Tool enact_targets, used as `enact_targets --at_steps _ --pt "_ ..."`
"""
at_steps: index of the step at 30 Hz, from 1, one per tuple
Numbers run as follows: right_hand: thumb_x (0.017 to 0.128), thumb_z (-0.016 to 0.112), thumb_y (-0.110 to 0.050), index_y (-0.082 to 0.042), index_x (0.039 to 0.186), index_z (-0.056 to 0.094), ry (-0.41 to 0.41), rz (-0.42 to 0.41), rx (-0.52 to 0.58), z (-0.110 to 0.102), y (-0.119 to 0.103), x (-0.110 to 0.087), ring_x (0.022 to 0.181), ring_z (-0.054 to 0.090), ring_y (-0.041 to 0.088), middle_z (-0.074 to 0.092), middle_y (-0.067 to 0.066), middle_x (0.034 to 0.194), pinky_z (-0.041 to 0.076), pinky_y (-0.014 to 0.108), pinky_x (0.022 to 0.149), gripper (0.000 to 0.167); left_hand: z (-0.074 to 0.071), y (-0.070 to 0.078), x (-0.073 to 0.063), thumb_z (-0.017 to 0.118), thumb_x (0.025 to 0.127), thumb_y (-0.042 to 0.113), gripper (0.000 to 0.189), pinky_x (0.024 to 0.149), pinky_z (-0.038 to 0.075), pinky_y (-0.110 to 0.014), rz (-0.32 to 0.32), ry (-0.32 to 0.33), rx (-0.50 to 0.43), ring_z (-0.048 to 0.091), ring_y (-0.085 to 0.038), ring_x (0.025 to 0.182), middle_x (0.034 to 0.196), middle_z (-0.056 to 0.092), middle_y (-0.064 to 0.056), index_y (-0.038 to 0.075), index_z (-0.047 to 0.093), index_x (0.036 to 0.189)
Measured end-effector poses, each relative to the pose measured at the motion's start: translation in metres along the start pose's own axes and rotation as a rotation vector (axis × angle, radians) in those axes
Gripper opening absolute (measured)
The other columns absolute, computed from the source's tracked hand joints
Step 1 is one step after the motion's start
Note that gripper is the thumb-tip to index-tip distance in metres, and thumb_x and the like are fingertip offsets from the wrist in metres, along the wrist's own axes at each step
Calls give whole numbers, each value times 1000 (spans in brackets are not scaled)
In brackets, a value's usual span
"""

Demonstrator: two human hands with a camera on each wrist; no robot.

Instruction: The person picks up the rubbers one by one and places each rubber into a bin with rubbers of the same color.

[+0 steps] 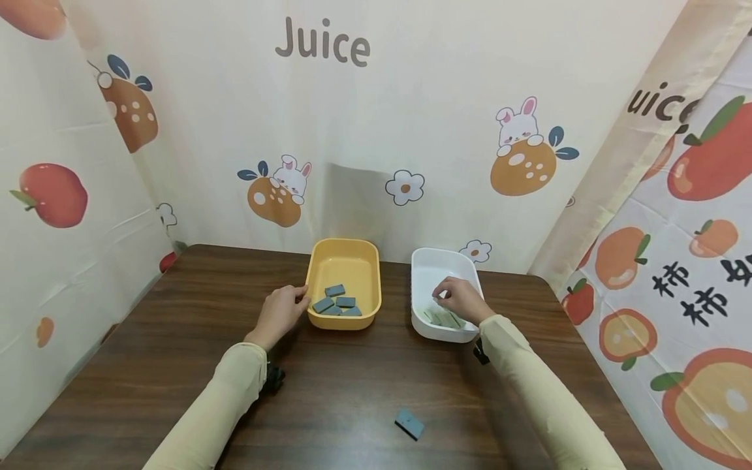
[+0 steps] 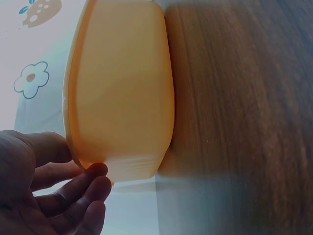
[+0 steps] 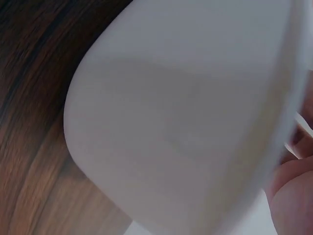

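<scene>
A yellow plastic tray [image 1: 343, 245] stands on the table, several grey-blue rectangular tiles [image 1: 345, 302] lying at its near end. My left hand [image 1: 280, 314] pinches its left rim; the left wrist view shows fingertips [image 2: 98, 170] against the corner of the tray wall. To the right stands a white plastic tray [image 1: 445, 334] with several pale green tiles [image 1: 443, 318] inside. Over it hangs my right hand [image 1: 464, 299], fingers bent above the pale tiles. The white wall hides most of that hand in the right wrist view, so whether it holds anything cannot be made out.
One grey-blue tile [image 1: 409, 424] lies alone near the front of the brown wooden table [image 1: 341, 385]. Behind the trays hangs a printed curtain [image 1: 376, 117], and similar cloth borders the table on both sides.
</scene>
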State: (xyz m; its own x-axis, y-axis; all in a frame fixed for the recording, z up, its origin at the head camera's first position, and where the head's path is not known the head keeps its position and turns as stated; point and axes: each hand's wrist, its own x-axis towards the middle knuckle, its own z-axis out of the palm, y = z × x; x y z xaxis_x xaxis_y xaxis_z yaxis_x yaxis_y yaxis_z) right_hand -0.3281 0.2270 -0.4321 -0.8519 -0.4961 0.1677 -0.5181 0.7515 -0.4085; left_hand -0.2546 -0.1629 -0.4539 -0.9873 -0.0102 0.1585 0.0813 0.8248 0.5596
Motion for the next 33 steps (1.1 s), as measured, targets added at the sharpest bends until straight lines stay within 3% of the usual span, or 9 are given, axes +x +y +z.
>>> enact_targets --at_steps 13,33 --pt "77 67 4 0 85 74 21 -31 -36 15 -1 16 77 64 21 72 11 89 52 35 73 11 1 0 0 61 95 18 40 61 42 -29 -2 1 -10 50 -18 63 122 67 -20 1 60 131" --pt "75 65 6 -1 84 75 -50 31 -81 38 5 31 83 66 24 73 11 86 53 40 82 16 1 -1 -3 60 95 20 40 62 41 -29 11 17 -30 50 -19 65 115 68 -20 2 60 131"
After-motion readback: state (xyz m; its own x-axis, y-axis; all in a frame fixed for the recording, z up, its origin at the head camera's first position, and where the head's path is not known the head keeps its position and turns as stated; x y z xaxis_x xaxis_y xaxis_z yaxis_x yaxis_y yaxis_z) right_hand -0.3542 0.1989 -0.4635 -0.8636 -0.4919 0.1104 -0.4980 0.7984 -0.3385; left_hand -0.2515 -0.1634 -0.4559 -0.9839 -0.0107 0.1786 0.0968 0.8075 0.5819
